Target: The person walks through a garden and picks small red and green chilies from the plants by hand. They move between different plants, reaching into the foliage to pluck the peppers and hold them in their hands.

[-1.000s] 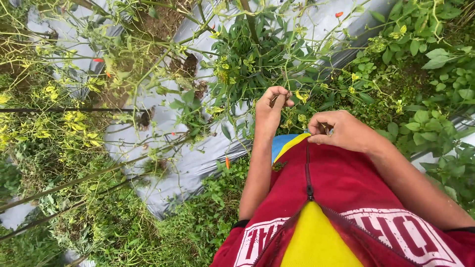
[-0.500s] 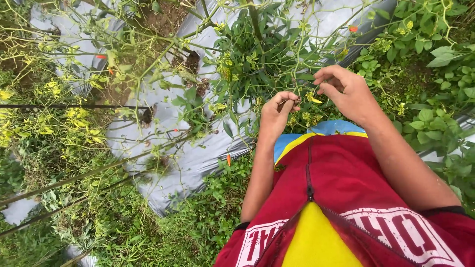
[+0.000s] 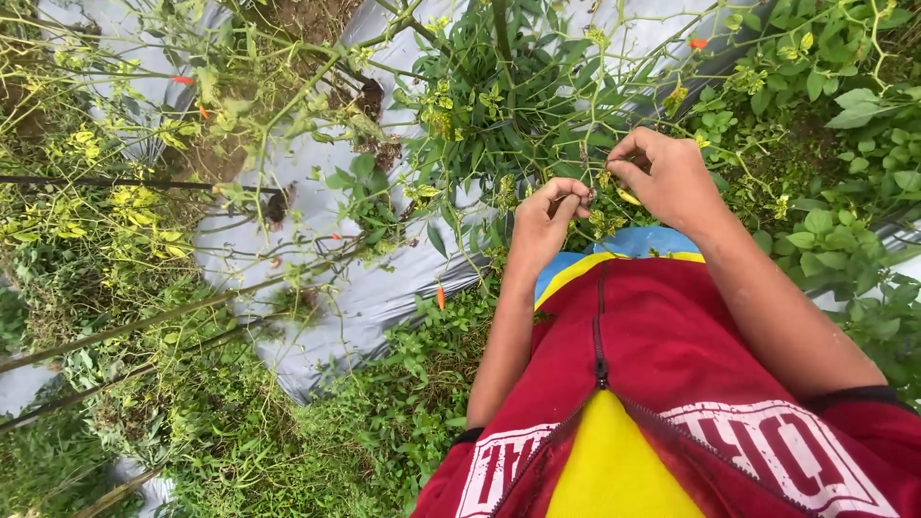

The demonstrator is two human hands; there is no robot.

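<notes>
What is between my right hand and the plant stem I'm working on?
Nothing visible. The right hand is already at the thin green stem, its fingertips among the yellowed leaves, with the left hand pinched close beside it.

Ground: silver-grey plastic mulch sheet [image 3: 384, 297] over soil; bare earth patch [image 3: 307, 38] at top
Edges: low green weeds [image 3: 384, 422]; leafy growth [image 3: 844, 240] at right
Light: even daylight

Smooth, faintly glossy grey plastic sheeting [image 3: 384, 297] covers the soil beneath a leafy matt-green plant [image 3: 499, 105]; beside it, a red-and-yellow cloth bag [image 3: 652, 384].
</notes>
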